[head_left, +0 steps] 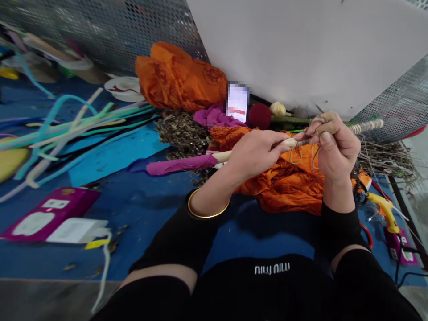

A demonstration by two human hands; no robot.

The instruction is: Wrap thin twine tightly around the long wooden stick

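Observation:
My left hand (256, 154) is closed around a long pale stick (364, 127) held level over my lap; its left end is wrapped in magenta cloth (177, 165). My right hand (334, 145) pinches thin twine (296, 156) against the stick, a loop of it hanging below. The stick's right end is wound with pale cord. A gold bangle (207, 211) sits on my left wrist. Both sleeves are black.
Orange cloth (287, 183) lies under my hands, more orange cloth (180, 78) behind. Coloured strips (67, 122) spread left on the blue mat (140, 205). A purple power strip (50, 214) lies front left, a yellow glue gun (384, 207) right, dried twigs (384, 156) and perforated metal behind.

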